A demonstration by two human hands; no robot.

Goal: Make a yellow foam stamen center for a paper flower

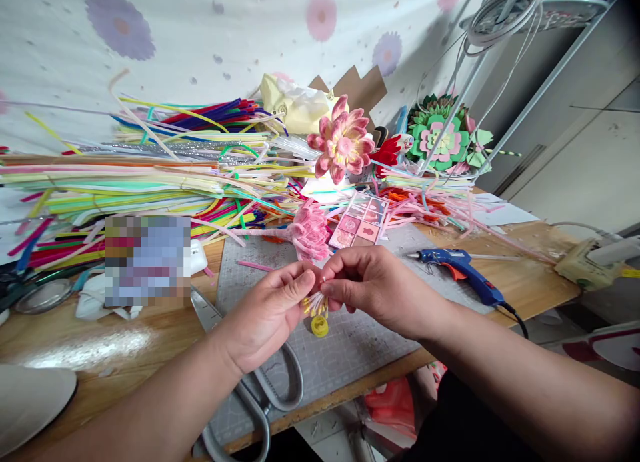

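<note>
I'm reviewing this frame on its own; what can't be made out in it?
All in the head view:
Yellow-tipped bundle: upper ends hidden by fingers of the left hand and right hand.
Scissors: pivot hidden by the left forearm.
Item at left: details pixelated.
Pale object: cut off by the left edge.
Grey mat: markings too small to read.

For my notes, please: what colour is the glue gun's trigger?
Orange: the trigger on the blue glue gun shows best in the head view.

A white, flower-printed backdrop (200, 35) rises behind a wooden table (165, 335) catching bright glare (90, 349)
</note>
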